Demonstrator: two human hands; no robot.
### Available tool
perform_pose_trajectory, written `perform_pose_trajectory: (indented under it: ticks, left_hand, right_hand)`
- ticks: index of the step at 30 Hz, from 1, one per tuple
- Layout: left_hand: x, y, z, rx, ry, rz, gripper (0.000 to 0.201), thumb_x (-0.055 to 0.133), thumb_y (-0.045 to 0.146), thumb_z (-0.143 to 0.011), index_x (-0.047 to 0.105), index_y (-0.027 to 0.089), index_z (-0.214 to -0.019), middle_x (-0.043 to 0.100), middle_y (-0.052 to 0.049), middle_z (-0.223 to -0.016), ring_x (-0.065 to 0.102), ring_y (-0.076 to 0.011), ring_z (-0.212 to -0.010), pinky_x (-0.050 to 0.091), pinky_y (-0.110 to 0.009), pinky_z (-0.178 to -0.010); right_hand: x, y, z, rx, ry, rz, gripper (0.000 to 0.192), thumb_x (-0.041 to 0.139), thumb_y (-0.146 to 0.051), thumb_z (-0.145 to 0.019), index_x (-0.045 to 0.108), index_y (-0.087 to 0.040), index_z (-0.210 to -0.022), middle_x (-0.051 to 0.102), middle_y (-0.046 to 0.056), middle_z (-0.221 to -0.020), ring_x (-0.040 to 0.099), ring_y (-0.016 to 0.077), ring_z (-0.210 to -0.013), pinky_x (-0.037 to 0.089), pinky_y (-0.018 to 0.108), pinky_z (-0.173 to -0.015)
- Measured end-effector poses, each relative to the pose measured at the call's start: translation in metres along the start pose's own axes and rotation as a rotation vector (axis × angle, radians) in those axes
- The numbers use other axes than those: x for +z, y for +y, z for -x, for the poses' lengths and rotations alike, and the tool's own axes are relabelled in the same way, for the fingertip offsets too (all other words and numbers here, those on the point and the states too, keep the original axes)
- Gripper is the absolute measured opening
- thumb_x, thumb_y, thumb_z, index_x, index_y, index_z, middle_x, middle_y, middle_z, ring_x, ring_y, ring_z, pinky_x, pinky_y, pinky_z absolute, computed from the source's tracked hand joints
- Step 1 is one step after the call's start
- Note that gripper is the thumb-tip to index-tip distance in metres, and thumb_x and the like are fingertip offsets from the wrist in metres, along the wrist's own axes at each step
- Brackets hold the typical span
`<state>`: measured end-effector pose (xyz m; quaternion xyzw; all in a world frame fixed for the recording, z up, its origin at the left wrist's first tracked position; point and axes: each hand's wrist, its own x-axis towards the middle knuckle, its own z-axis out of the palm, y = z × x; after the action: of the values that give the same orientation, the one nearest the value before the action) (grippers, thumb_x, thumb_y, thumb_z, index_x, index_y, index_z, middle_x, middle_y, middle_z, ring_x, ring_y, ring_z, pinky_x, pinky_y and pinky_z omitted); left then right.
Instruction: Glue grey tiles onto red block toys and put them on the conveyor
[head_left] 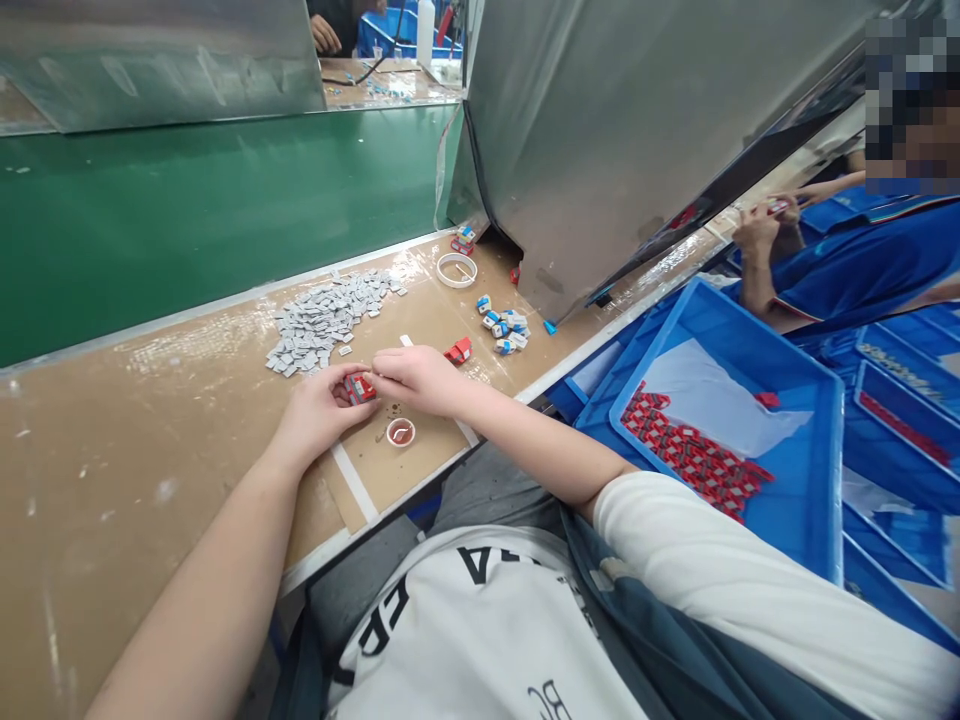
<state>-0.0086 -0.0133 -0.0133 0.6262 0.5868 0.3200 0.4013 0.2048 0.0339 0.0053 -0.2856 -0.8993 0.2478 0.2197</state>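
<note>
Red part (360, 388): a small red piece with a pale face, held low over the brown worktop between our two hands, just in front of our body.
Left hand (319, 410): our fingers curl around the red part from the left and pinch it, the thumb on top.
Right hand (420, 380): our fingers are pressed together at the tips and meet the right edge of the red part; we cannot tell whether they also hold something thin against it.
Small cup (400, 432): a little round white dish with a reddish inside sits on the worktop just below our hands, apart from them.
Grey pile (326, 315): a loose heap of small grey pieces lies beyond our left hand, near the green belt.
Second red part (458, 350): it lies on the worktop just past our right hand, not touching it.
Blue and white pieces (506, 330): a small cluster rests further right of that.
White ring (457, 270): it lies flat near the foot of the metal panel.
Worktop (150, 450): brown board, scuffed, marked with white tape strips.
Green belt (187, 210): a flat green strip runs along the far side of the worktop.
Blue tray (817, 440): to our right, it holds rows of red parts (694, 455) and a pale sheet.
Co-worker (862, 260): a person in a blue shirt sits at far right, hands raised around something small.
</note>
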Motion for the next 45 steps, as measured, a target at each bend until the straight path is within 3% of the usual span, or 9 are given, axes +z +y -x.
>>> perform_pose_trajectory:
  ticks: [6, 11, 18, 25, 28, 32, 34, 39, 45]
  left_hand:
    - [-0.001, 0.002, 0.001, 0.027, -0.001, -0.052, 0.059, 0.086, 0.058, -0.072, 0.079, 0.02, -0.116, 0.078, -0.005, -0.097, 0.069, -0.0222, -0.078, 0.056, -0.035, -0.075]
    - [0.0, 0.002, 0.002, 0.01, -0.012, 0.048, 0.069, 0.092, 0.062, -0.069, 0.076, 0.021, -0.121, 0.08, -0.007, -0.105, 0.074, -0.0253, -0.084, 0.061, -0.04, -0.084]
    - [0.0, 0.002, 0.002, -0.006, -0.029, 0.079, 0.073, 0.094, 0.062, -0.067, 0.076, 0.021, -0.124, 0.08, -0.007, -0.101, 0.073, -0.0257, -0.083, 0.061, -0.039, -0.082]
    - [0.001, 0.0, 0.001, -0.003, -0.034, 0.08, 0.07, 0.092, 0.058, -0.067, 0.075, 0.021, -0.125, 0.08, -0.008, -0.106, 0.074, -0.0267, -0.087, 0.06, -0.041, -0.085]
    - [0.001, 0.0, 0.001, 0.002, -0.038, 0.092, 0.07, 0.092, 0.059, -0.068, 0.075, 0.021, -0.124, 0.08, -0.007, -0.104, 0.073, -0.026, -0.085, 0.06, -0.04, -0.082]
    - [0.002, 0.002, 0.002, -0.001, -0.034, 0.069, 0.072, 0.092, 0.062, -0.067, 0.075, 0.02, -0.123, 0.079, -0.006, -0.1, 0.072, -0.0243, -0.08, 0.059, -0.038, -0.077]
    - [0.002, 0.003, 0.002, -0.001, -0.027, 0.051, 0.071, 0.092, 0.062, -0.068, 0.075, 0.02, -0.123, 0.079, -0.006, -0.1, 0.072, -0.0236, -0.078, 0.059, -0.038, -0.077]
    - [0.001, 0.001, 0.002, 0.01, -0.033, 0.034, 0.069, 0.089, 0.061, -0.071, 0.074, 0.019, -0.124, 0.079, -0.007, -0.1, 0.072, -0.0238, -0.079, 0.059, -0.039, -0.078]
    - [0.002, -0.001, 0.001, 0.01, -0.025, 0.013, 0.067, 0.089, 0.058, -0.071, 0.075, 0.02, -0.124, 0.08, -0.007, -0.102, 0.074, -0.0251, -0.082, 0.06, -0.04, -0.079]
  right_hand:
    - [0.007, 0.005, -0.005, 0.038, 0.103, -0.13, 0.041, 0.049, -0.039, -0.113, 0.041, -0.022, -0.077, 0.044, -0.003, -0.077, 0.042, 0.0136, -0.076, 0.031, 0.028, -0.074]
    - [0.001, -0.001, 0.014, 0.054, 0.214, -0.191, 0.044, 0.05, -0.041, -0.109, 0.035, -0.023, -0.072, 0.037, -0.005, -0.067, 0.036, 0.0126, -0.066, 0.028, 0.03, -0.069]
    - [-0.003, -0.01, 0.045, 0.007, -0.071, -0.127, 0.041, 0.05, -0.029, -0.104, 0.029, -0.024, -0.068, 0.037, -0.004, -0.062, 0.037, 0.0123, -0.061, 0.027, 0.03, -0.066]
    - [0.004, -0.004, 0.045, 0.006, -0.083, -0.086, 0.038, 0.053, -0.025, -0.101, 0.034, -0.023, -0.068, 0.04, -0.003, -0.063, 0.039, 0.0119, -0.062, 0.027, 0.031, -0.066]
    - [0.002, -0.004, 0.044, 0.015, 0.013, -0.133, 0.042, 0.054, -0.026, -0.101, 0.03, -0.023, -0.066, 0.034, -0.005, -0.061, 0.034, 0.0113, -0.059, 0.025, 0.031, -0.064]
    - [0.001, -0.002, 0.03, 0.067, 0.302, -0.239, 0.047, 0.053, -0.037, -0.106, 0.03, -0.024, -0.068, 0.03, -0.006, -0.062, 0.033, 0.0113, -0.06, 0.027, 0.03, -0.064]
    - [0.004, 0.001, 0.018, 0.085, 0.387, -0.251, 0.048, 0.052, -0.041, -0.108, 0.03, -0.024, -0.07, 0.032, -0.006, -0.064, 0.035, 0.0116, -0.062, 0.028, 0.03, -0.065]
    - [0.02, 0.014, -0.004, 0.083, 0.39, -0.248, 0.047, 0.052, -0.043, -0.109, 0.033, -0.024, -0.07, 0.036, -0.005, -0.066, 0.037, 0.0117, -0.064, 0.027, 0.031, -0.066]
    - [0.03, 0.02, -0.005, 0.084, 0.397, -0.239, 0.048, 0.054, -0.041, -0.109, 0.03, -0.024, -0.071, 0.035, -0.006, -0.066, 0.036, 0.0114, -0.064, 0.025, 0.032, -0.066]
